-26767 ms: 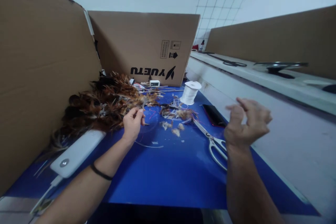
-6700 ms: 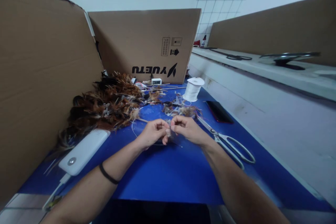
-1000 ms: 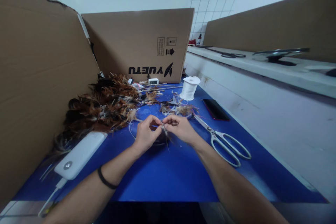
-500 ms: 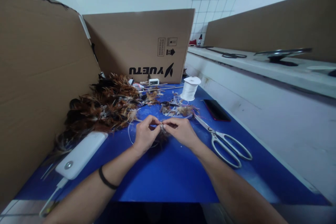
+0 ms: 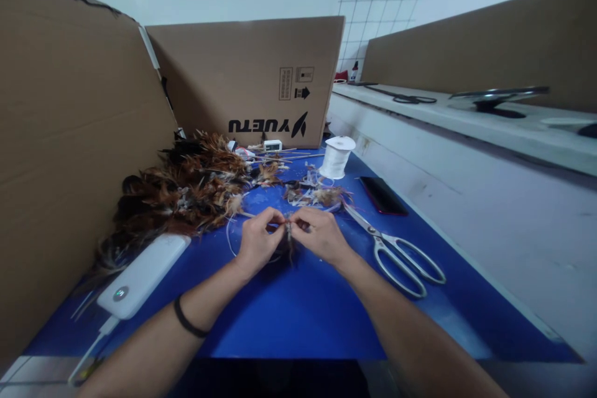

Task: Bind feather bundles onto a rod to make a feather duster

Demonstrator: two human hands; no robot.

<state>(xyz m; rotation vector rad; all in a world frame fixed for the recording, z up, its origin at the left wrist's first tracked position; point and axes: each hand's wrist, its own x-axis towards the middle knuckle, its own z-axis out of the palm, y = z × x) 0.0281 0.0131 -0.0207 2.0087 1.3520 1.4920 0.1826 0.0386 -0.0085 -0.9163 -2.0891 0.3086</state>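
Observation:
My left hand (image 5: pixel 259 239) and my right hand (image 5: pixel 319 234) meet fingertip to fingertip over the blue table. Both are closed in a pinch around a small dark feather bunch (image 5: pixel 290 245), whose tips hang down between them. A thin white ribbon (image 5: pixel 229 237) curves out beside my left hand. What exactly lies between the fingertips is too small to make out. Just beyond the hands lie ribbon scraps and loose feathers (image 5: pixel 321 194). A pair of large scissors (image 5: pixel 396 252) rests to the right of my right hand, blades pointing away.
A big heap of brown and black feathers (image 5: pixel 196 183) fills the left side. A white power bank (image 5: pixel 144 277) with a cable lies in front of it. A white ribbon spool (image 5: pixel 336 157) and a dark phone (image 5: pixel 383 195) sit at right. Cardboard panels (image 5: pixel 242 74) stand behind and left.
My hands stay together in almost the same place, with small finger shifts. The feather bunch between them now hangs narrower, with its tips pointing down.

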